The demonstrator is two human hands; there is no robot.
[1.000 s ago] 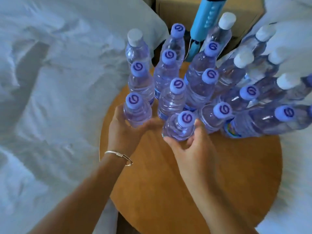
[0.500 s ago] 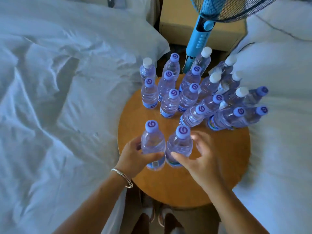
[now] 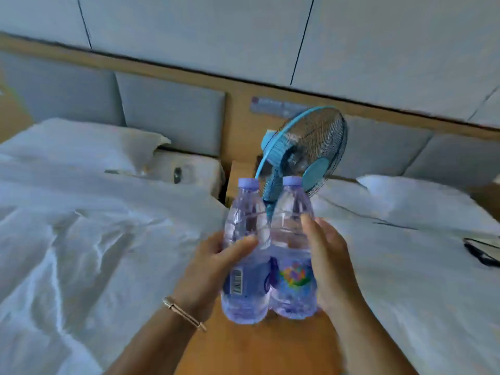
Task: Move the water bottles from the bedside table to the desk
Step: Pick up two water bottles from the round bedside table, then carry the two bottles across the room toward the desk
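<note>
Two clear water bottles with purple caps stand upright side by side in front of me, above the round wooden bedside table [image 3: 257,347]. My left hand [image 3: 208,269] grips the left bottle [image 3: 244,220], thumb across its front. My right hand [image 3: 330,261] holds the right bottle [image 3: 290,212], which has a colourful label, with the thumb up its side. The two bottles touch each other. The other bottles on the table are out of sight behind and below these two.
A blue fan [image 3: 311,147] stands right behind the bottles. A white bed [image 3: 81,239] lies on the left and another [image 3: 405,253] on the right, where a dark object [image 3: 481,255] rests. A padded headboard [image 3: 173,117] runs along the wall.
Both hands have raised their bottles off the table, up in front of the view. The view has tilted up from the tabletop to the headboard and fan.
</note>
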